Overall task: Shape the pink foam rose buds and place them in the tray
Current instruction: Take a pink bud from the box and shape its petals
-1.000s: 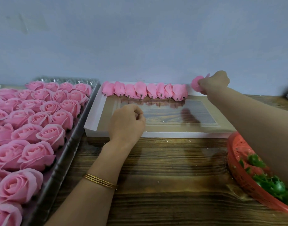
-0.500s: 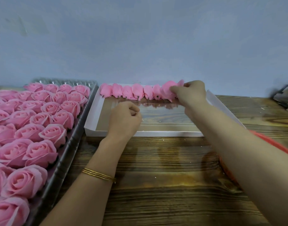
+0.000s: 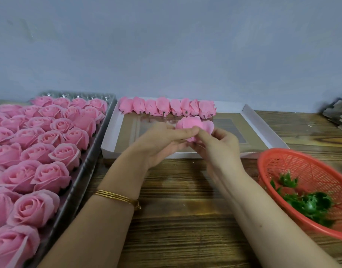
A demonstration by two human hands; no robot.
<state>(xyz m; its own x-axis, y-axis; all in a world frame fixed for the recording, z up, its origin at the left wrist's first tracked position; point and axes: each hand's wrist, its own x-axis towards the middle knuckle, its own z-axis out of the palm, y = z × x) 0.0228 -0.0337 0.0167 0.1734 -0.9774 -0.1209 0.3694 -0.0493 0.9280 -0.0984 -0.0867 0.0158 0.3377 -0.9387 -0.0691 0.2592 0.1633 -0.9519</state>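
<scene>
A pink bud (image 3: 187,123) is pinched in the grip of left hand (image 3: 160,144) and right hand (image 3: 222,146) — over the white tray (image 3: 261,126) on the wooden worktop (image 3: 185,219), by a grey wall (image 3: 166,45).

Soft even light, wide-angle warp, slight blur.

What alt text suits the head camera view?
Left hand and right hand hold a pink rose bud above a white tray with a row of buds along its far edge. Left, a metal tray of pink roses; right, a red basket of green leaves.
</scene>
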